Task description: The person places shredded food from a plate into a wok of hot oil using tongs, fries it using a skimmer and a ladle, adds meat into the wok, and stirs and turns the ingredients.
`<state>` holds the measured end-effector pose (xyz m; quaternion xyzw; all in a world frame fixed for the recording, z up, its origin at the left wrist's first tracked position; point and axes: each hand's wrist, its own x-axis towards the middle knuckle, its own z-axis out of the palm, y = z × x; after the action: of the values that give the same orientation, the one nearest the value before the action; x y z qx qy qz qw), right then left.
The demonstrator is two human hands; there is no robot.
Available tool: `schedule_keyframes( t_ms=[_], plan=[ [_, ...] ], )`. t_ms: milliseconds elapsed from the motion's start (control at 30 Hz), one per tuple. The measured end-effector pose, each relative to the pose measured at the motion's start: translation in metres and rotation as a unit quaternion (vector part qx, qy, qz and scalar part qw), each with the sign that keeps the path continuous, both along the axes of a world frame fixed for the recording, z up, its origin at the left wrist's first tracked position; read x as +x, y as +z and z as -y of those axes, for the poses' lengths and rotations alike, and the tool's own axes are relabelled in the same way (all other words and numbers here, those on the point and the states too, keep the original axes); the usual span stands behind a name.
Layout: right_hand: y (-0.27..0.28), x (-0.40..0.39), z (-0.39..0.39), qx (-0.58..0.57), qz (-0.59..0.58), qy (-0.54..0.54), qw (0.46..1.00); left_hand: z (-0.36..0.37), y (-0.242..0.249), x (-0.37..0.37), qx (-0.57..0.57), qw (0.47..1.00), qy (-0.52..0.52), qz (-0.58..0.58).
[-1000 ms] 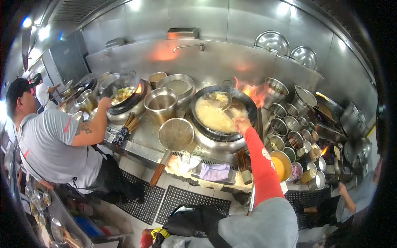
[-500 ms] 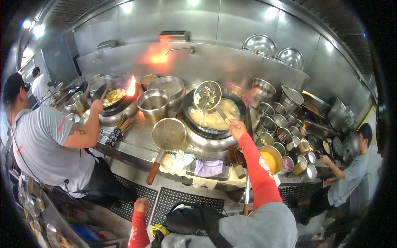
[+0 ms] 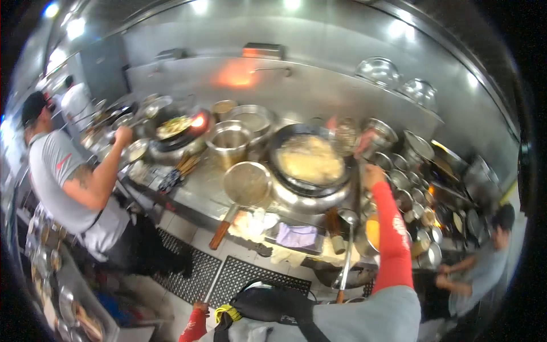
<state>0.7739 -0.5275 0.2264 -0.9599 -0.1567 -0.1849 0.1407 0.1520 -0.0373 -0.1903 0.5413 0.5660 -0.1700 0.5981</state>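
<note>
In the head view my right hand (image 3: 374,175), in a red sleeve, is closed around the handle of a mesh strainer (image 3: 346,137). The blurred strainer basket hangs over the right rim of a black wok (image 3: 277,171), which holds pale, foamy liquid (image 3: 310,159) with food in it. My left hand (image 3: 200,308) is low by my waist, fingers curled in, over the floor mats; nothing shows in it. A ladle (image 3: 347,216) with a wooden handle leans at the counter edge below my right forearm. A second strainer (image 3: 247,183) lies left of the wok.
A person (image 3: 85,171) at the left works at another wok (image 3: 176,131) with a flame. Metal pots (image 3: 229,139) stand between the woks. Many small containers (image 3: 401,199) fill the counter at right, near another person (image 3: 484,268). A purple cloth (image 3: 296,235) lies at the front edge.
My right hand has carried the strainer from over the wok's middle to its right rim. My left hand is lower. The view has turned; the person at right has lowered their arms.
</note>
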Motion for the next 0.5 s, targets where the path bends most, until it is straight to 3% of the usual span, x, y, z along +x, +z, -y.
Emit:
schedule_keyframes(
  t_ms=[33, 67, 100, 167, 267, 300, 500],
  plan=[
    [0.031, -0.025, -0.013, 0.028, 0.018, 0.057, 0.998, 0.012, 0.001, -0.019, 0.021, 0.999, -0.016, -0.036],
    [-0.001, 0.021, 0.011, -0.065, 0.032, 0.015, 0.997, 0.021, 0.005, -0.034, 0.037, 0.997, -0.023, -0.063],
    [0.031, -0.013, -0.01, -0.067, -0.016, 0.001, 0.998, 0.03, 0.007, -0.048, 0.045, 0.995, -0.024, -0.082],
    [0.0, 0.023, 0.003, -0.127, -0.018, -0.021, 0.992, 0.04, 0.009, -0.064, 0.058, 0.993, -0.015, -0.103],
    [-0.06, 0.066, 0.022, -0.066, 0.01, 0.095, 0.993, 0.052, 0.013, -0.068, 0.072, 0.991, -0.001, -0.111],
    [-0.045, 0.043, 0.004, 0.176, -0.253, 0.015, 0.951, 0.056, 0.012, -0.067, 0.075, 0.991, 0.004, -0.11],
    [-0.08, 0.027, -0.031, 0.329, -0.333, 0.069, 0.881, 0.074, 0.027, -0.04, 0.101, 0.993, 0.037, -0.043]
  ],
)
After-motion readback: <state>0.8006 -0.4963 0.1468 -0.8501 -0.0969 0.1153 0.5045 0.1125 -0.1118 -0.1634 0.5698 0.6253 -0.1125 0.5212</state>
